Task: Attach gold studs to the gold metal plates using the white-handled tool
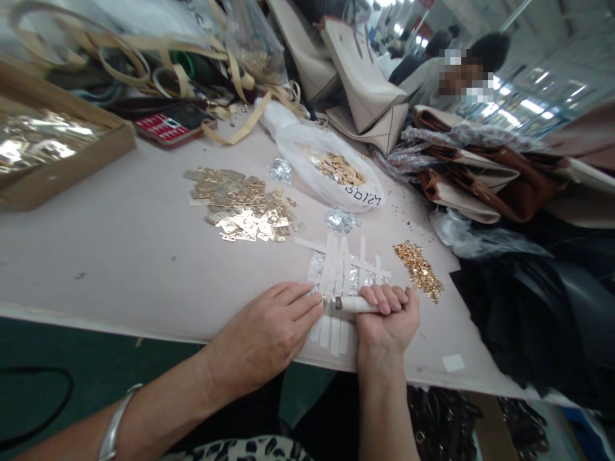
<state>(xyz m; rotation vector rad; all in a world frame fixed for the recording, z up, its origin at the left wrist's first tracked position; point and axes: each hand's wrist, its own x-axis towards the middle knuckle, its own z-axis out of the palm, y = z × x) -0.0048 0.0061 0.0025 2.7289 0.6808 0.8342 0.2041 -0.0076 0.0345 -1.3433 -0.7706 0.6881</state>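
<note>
My right hand point(390, 320) is closed around a hand tool with a white-wrapped handle point(354, 305). The tool lies level, its metal end pointing left; I cannot make out the tip's kind. My left hand point(269, 326) pinches a small shiny metal piece point(325, 299) right at that tip, the fingers hiding most of it. Beneath both hands, white tape strips point(335, 266) cross over clear plastic on the table. Just right of my right hand lies a heap of small gold fittings point(419, 269). Flat gold metal plates point(245, 203) are piled beyond my left hand.
Small silver pieces point(342, 219) lie near a white plastic bag point(307, 153) of gold parts. At left stands a cardboard box point(72, 173) with metal plates, near a red-and-black phone-like object point(168, 125). Bags point(509, 179) and black material point(523, 314) crowd the right. A person point(432, 77) is behind.
</note>
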